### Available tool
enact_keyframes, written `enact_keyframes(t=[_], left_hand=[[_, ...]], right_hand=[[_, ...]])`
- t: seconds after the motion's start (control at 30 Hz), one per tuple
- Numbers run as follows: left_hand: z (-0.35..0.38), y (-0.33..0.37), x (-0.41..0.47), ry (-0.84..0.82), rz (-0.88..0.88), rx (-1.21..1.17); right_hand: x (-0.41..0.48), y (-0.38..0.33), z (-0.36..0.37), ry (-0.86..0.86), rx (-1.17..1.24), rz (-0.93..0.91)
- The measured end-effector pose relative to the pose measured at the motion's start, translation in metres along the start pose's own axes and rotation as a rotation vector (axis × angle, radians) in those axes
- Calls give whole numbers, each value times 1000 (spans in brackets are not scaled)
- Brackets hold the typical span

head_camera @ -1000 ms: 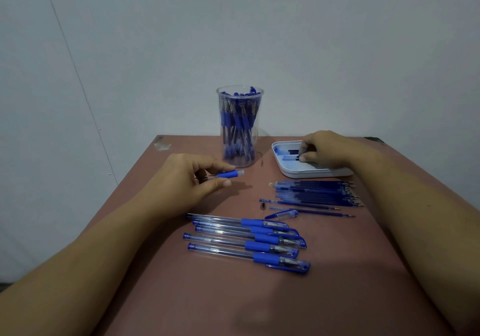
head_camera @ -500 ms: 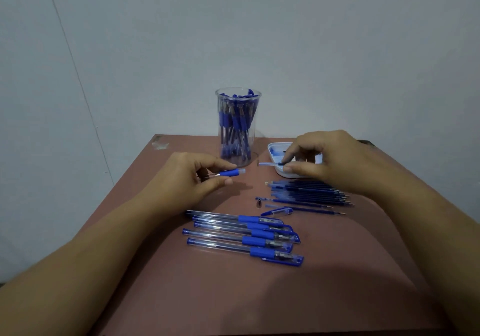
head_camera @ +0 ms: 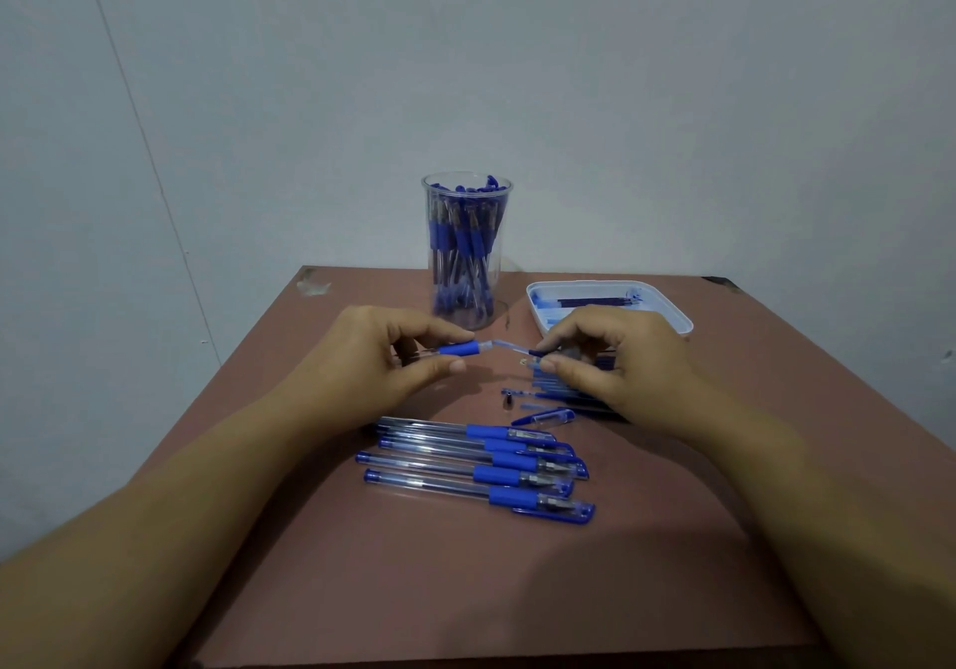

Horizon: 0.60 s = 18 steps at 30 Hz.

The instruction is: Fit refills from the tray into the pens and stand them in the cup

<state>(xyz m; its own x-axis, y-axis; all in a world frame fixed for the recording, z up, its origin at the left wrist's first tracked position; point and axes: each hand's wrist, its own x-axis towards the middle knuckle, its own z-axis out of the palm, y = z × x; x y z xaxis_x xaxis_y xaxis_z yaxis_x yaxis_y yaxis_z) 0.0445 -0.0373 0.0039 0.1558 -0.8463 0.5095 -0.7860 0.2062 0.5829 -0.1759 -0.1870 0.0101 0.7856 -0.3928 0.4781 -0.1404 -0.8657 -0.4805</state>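
Your hands work mid-bench, bare brown bench (head_camera: pixel 465 591) before you. Your left hand (head_camera: pixel 377 358) pinches a clear blue-gripped pen barrel (head_camera: pixel 458 349); your right hand (head_camera: pixel 615 358) pinches a thin blue refill (head_camera: pixel 512 349) at its mouth. The white tray (head_camera: pixel 667 309) and clear cup (head_camera: pixel 465 249) stand behind.

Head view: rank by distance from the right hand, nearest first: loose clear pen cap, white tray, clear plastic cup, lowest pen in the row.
From the right hand:
1. White plastic tray, just behind the hand.
2. Loose clear pen cap with blue clip, just in front, toward the person; too close to call against the tray.
3. Clear plastic cup of pens, back left.
4. Lowest clear pen with blue grip, nearest the person.
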Motion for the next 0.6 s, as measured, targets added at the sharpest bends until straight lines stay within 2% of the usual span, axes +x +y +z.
enact_keyframes(t=[0.27,0.6], left_hand=[[-1,-2,0,-19,-25,1],[1,0,-1,-99,-23,26]], right_hand=[[-1,-3,5,-46,28,41],[1,-12,5,-58,-130,-9]])
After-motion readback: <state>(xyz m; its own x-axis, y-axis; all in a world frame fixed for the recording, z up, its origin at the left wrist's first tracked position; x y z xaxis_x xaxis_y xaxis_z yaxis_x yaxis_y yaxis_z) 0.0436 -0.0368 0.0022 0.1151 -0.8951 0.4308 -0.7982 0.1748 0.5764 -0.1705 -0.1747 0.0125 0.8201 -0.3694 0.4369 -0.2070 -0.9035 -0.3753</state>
